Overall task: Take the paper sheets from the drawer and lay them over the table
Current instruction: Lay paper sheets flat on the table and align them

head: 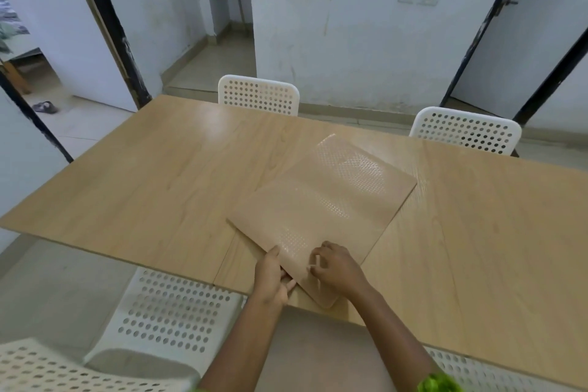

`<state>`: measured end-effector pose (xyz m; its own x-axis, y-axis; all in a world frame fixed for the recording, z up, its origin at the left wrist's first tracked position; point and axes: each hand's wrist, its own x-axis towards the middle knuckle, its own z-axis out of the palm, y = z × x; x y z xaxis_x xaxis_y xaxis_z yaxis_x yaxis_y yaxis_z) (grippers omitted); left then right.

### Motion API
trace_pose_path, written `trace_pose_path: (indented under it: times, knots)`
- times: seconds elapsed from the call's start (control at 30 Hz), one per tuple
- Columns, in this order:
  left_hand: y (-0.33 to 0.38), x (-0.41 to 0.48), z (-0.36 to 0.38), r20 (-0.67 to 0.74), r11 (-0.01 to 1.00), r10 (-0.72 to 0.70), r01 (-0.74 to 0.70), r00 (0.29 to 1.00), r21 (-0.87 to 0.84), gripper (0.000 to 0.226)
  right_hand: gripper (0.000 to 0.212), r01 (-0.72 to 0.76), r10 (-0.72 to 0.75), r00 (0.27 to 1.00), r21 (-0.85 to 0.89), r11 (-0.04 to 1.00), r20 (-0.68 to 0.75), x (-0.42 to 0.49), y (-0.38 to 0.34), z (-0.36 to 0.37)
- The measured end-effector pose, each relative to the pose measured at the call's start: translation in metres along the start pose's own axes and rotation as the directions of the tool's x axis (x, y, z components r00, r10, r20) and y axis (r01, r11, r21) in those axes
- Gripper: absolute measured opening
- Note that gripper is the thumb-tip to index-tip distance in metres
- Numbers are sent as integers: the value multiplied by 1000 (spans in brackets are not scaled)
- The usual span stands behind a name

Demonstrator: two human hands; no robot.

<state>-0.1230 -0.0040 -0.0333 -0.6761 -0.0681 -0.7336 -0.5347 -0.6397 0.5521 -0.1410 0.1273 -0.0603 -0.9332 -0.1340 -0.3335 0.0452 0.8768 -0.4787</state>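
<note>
A tan, glossy stack of paper sheets (pixel 321 200) with a faint dotted pattern lies tilted on the wooden table (pixel 143 175), near the front edge. My left hand (pixel 270 277) grips the stack's near left edge, thumb on top and fingers underneath. Fingers curled, my right hand (pixel 334 267) pinches at the top sheet near the stack's near corner. That corner hangs slightly over the table's front edge. No drawer is visible.
White perforated plastic chairs stand at the far side (pixel 258 95) (pixel 466 134) and at the near side (pixel 168 312). A lower wooden surface (pixel 318 350) sits under my arms. Doorways open at the left and right.
</note>
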Motion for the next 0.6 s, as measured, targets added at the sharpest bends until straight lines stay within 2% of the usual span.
trace_pose_path:
  times: [0.1,0.3,0.43,0.6]
  knots:
    - [1,2,-4,28,998,-22,23,999,-52,21,51,3,-3,1000,-13,1000,3,-3,-1,2]
    - [2,10,-19,53,995,-36,30,998,98,45,71,-7,11,999,-101,995,37,-8,0,14]
    - [9,5,-20,103,992,-20,7,994,130,47,81,-12,17,999,-146,989,31,-12,-6,19]
    - [10,2,-17,128,989,-15,-4,992,147,45,80,-1,8,999,-170,985,40,-11,-8,15]
